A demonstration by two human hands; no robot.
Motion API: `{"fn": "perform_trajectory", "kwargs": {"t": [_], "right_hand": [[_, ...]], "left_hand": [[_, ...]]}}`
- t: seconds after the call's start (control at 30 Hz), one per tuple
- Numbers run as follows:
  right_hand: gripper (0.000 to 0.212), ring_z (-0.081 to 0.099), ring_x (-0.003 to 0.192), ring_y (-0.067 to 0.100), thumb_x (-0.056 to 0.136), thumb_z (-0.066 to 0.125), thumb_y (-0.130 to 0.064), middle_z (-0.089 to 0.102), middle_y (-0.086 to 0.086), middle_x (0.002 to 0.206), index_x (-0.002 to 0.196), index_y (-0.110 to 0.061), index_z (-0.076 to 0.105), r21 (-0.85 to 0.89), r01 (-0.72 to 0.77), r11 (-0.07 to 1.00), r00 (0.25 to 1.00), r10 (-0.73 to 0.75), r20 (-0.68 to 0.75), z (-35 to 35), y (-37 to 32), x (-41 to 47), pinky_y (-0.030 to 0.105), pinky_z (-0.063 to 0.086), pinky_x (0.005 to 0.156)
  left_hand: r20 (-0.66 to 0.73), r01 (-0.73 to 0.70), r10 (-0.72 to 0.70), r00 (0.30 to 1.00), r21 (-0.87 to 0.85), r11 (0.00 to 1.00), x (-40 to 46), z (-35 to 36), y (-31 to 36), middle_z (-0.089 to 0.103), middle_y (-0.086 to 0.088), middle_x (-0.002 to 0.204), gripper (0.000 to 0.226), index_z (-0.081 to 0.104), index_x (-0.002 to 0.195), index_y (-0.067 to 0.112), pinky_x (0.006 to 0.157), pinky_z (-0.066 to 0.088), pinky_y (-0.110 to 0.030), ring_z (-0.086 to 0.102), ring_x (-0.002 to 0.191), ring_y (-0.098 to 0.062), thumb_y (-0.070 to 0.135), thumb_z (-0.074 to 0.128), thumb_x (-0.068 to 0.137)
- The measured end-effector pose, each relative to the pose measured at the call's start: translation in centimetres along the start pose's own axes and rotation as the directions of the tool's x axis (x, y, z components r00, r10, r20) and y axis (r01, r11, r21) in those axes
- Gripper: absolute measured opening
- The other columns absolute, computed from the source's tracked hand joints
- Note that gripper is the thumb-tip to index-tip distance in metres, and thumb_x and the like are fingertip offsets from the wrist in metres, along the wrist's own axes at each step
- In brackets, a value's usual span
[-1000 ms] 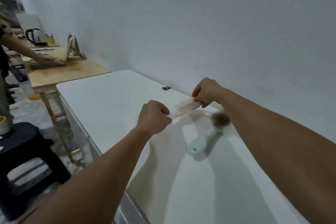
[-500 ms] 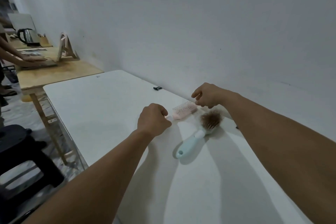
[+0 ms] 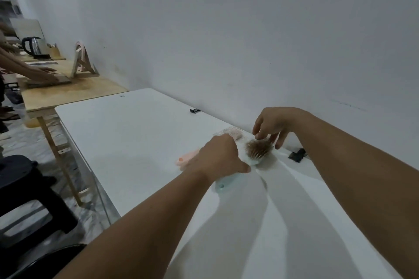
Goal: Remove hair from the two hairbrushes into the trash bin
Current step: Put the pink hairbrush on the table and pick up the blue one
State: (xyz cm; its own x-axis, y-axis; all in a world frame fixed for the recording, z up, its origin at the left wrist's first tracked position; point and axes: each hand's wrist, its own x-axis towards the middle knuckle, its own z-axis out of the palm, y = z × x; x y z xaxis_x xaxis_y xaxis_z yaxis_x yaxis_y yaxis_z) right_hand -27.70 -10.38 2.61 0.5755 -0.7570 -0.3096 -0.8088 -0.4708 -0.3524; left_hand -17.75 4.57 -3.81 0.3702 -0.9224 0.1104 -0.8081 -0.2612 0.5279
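Head view: the left hand (image 3: 218,157) grips the handle of the light blue hairbrush (image 3: 254,158), fingers curled round it, with the handle's end poking out below the wrist at about 6 o'clock of the hand. The brush's head, at 2 o'clock of that hand, is matted with brown hair (image 3: 258,148) among its bristles. The right hand (image 3: 273,125) hovers over that head from 1 o'clock, its fingers spread and bent down, the fingertips (image 3: 257,137) touching or just at the top of the hair; whether they pinch any of it I cannot tell.

The pink hairbrush (image 3: 231,131) lies on the white table (image 3: 127,133), its bristled head at 12 o'clock of the left hand and its handle end showing at 9 o'clock of it, the middle hidden behind the hand. A small black object (image 3: 297,155) lies on the table at 3 o'clock of the blue brush, near the wall; another small dark clip (image 3: 194,110) sits farther off at 11 o'clock.

At 10 o'clock a wooden table (image 3: 74,90) carries an electric kettle (image 3: 34,45), a small holder with utensils (image 3: 54,51), contents too small to name, and a wooden stand (image 3: 82,62). Another person's hands (image 3: 43,75) rest there. A black stool (image 3: 27,190) stands at 8 o'clock.
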Motion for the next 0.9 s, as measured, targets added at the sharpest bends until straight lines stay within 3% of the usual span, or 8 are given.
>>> {"fn": "perform_trajectory", "kwargs": {"t": [0.1,0.17,0.33,0.4,0.53,0.67,0.8,0.9], "right_hand": [[0.025,0.073,0.090,0.035,0.084,0.071,-0.007,0.069,0.017,0.104,0.109,-0.003,0.070,0.035,0.008,0.999,1.000,-0.007,-0.021,0.5,-0.2,-0.5,0.044,0.062,0.076],[0.025,0.073,0.091,0.034,0.085,0.069,-0.005,0.069,0.020,0.105,0.109,0.000,0.069,0.064,0.018,0.998,0.999,-0.017,-0.030,0.6,-0.5,-1.2,0.045,0.061,0.078],[0.024,0.071,0.093,0.036,0.089,0.061,-0.002,0.069,0.025,0.108,0.111,0.003,0.067,0.079,0.080,0.994,0.996,-0.076,-0.048,0.2,-2.8,-3.3,0.049,0.059,0.081],[0.023,0.070,0.095,0.035,0.090,0.058,-0.001,0.069,0.024,0.107,0.112,0.004,0.066,0.082,0.133,0.988,0.990,-0.128,-0.066,-0.4,-4.5,-4.4,0.049,0.060,0.081],[0.022,0.070,0.096,0.034,0.090,0.058,-0.001,0.069,0.021,0.103,0.110,0.002,0.067,0.078,0.261,0.962,0.961,-0.252,-0.111,-0.7,-9.2,-6.7,0.048,0.060,0.078],[0.023,0.071,0.094,0.032,0.091,0.057,-0.002,0.070,0.019,0.101,0.110,0.002,0.068,0.052,0.388,0.920,0.916,-0.379,-0.128,0.7,-14.7,-9.0,0.047,0.061,0.076],[0.022,0.070,0.097,0.032,0.091,0.055,0.001,0.069,0.021,0.105,0.109,0.002,0.068,0.082,0.499,0.863,0.866,-0.492,-0.091,3.3,-20.3,-10.9,0.046,0.061,0.076],[0.023,0.070,0.095,0.031,0.091,0.052,0.004,0.069,0.021,0.105,0.108,0.003,0.068,0.088,0.573,0.814,0.819,-0.572,-0.045,6.5,-24.8,-12.3,0.045,0.062,0.075]], "left_hand": [[-0.003,0.037,-0.037,0.999,-0.012,0.999,-0.3,0.5,-0.2,0.053,-0.001,0.055,0.020,0.063,0.067,0.003,0.051,0.040,-0.029,0.052,0.057,-0.019,0.020,0.073,0.063],[-0.006,0.065,-0.066,0.998,-0.048,0.997,-0.8,0.3,-0.4,0.057,-0.001,0.057,0.019,0.069,0.072,0.002,0.051,0.042,-0.027,0.054,0.058,-0.018,0.017,0.071,0.059],[0.032,0.182,-0.183,0.983,-0.355,0.917,-2.7,-2.2,-1.1,0.065,-0.013,0.064,0.016,0.069,0.079,-0.007,0.057,0.057,-0.030,0.064,0.053,-0.024,0.002,0.071,0.066],[0.054,0.197,-0.192,0.980,-0.419,0.886,-3.9,-3.8,-1.4,0.062,-0.017,0.071,0.012,0.066,0.082,-0.003,0.057,0.055,-0.032,0.064,0.057,-0.027,-0.001,0.069,0.071],[0.053,0.255,-0.261,0.964,-0.466,0.847,-6.6,-7.9,-2.8,0.066,-0.019,0.083,0.020,0.069,0.092,-0.009,0.054,0.049,-0.026,0.061,0.063,-0.026,0.002,0.065,0.075],[0.100,0.315,-0.312,0.945,-0.536,0.783,-10.3,-11.7,-6.0,0.075,-0.016,0.096,0.023,0.071,0.095,-0.003,0.059,0.051,-0.028,0.064,0.071,-0.025,0.011,0.066,0.079],[0.091,0.363,-0.391,0.916,-0.605,0.709,-14.6,-14.0,-10.1,0.068,-0.013,0.076,0.025,0.068,0.090,-0.002,0.056,0.048,-0.030,0.059,0.063,-0.025,0.021,0.074,0.082],[0.095,0.394,-0.450,0.888,-0.663,0.637,-18.4,-15.3,-13.3,0.064,-0.014,0.077,0.035,0.067,0.097,-0.002,0.056,0.046,-0.031,0.059,0.060,-0.023,0.030,0.073,0.082]]}}
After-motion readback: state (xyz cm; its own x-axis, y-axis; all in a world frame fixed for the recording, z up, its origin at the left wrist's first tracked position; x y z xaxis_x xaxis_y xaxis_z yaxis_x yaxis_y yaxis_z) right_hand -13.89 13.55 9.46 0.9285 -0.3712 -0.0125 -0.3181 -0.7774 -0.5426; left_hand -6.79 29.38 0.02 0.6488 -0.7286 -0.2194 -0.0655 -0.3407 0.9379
